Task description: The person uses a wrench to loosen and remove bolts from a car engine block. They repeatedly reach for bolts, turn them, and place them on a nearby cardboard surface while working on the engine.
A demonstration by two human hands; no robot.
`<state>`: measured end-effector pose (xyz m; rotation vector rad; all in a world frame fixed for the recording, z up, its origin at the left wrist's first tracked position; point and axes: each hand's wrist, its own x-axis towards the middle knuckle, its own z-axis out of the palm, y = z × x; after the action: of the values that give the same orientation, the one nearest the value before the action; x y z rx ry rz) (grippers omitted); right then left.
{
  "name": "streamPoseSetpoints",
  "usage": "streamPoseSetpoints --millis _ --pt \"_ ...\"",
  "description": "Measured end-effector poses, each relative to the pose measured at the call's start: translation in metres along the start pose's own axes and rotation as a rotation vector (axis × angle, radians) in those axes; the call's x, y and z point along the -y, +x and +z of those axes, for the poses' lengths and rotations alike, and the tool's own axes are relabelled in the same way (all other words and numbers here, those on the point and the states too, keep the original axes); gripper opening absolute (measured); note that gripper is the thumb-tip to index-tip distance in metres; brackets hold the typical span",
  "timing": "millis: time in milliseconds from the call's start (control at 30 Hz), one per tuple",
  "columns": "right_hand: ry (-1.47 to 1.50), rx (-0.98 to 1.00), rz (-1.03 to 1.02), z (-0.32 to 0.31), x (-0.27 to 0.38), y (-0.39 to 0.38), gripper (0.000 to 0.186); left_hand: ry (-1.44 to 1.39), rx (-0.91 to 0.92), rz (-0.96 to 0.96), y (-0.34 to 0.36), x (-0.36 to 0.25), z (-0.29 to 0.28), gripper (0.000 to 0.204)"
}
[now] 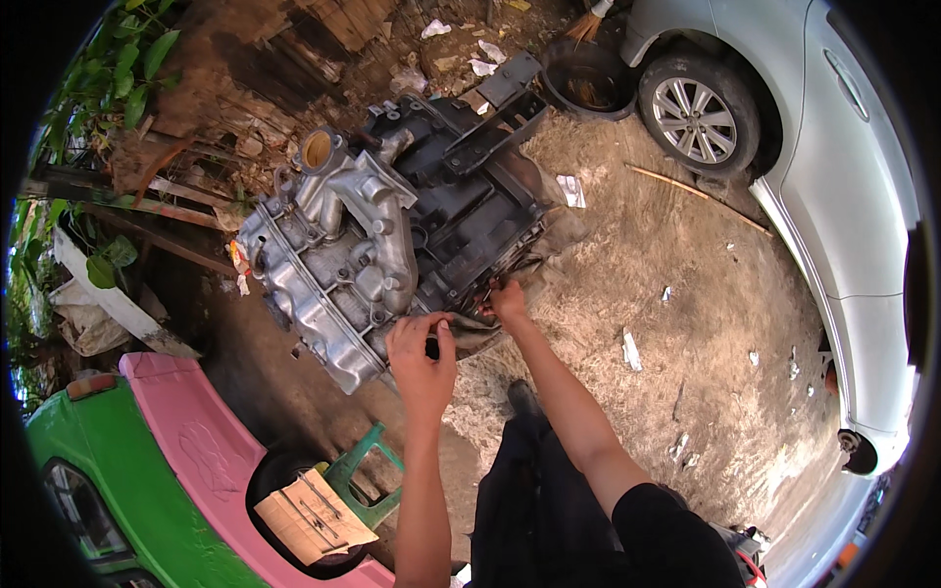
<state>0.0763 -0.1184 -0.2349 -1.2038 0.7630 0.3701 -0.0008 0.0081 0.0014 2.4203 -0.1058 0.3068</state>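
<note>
A large car engine of bare silver metal stands on the ground ahead of me, with a black part along its right side. My left hand is at the engine's near corner, its fingers curled toward the thumb; a small dark patch shows between them, too small to name. To its right, my right hand reaches the lower right edge of the black part with its fingers pinched together. Whatever sits in that pinch is hidden by the fingers. A dark, pipe-like part lies between the two hands.
A silver car stands at the right, near a black basin. At lower left are a green and pink vehicle body, a green plastic stool and cardboard bearing thin metal rods. A stick and paper scraps lie on the ground.
</note>
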Motion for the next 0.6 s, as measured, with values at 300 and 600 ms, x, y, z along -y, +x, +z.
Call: streamPoseSetpoints --millis 300,600 --pt "0.325 -0.073 0.049 -0.007 -0.001 -0.029 0.031 -0.020 -0.019 -0.038 -0.001 -0.002 0.001 0.011" --pt "0.608 0.379 0.441 -0.054 0.030 0.006 0.012 -0.065 -0.006 -0.085 -0.001 0.001 0.002 0.012"
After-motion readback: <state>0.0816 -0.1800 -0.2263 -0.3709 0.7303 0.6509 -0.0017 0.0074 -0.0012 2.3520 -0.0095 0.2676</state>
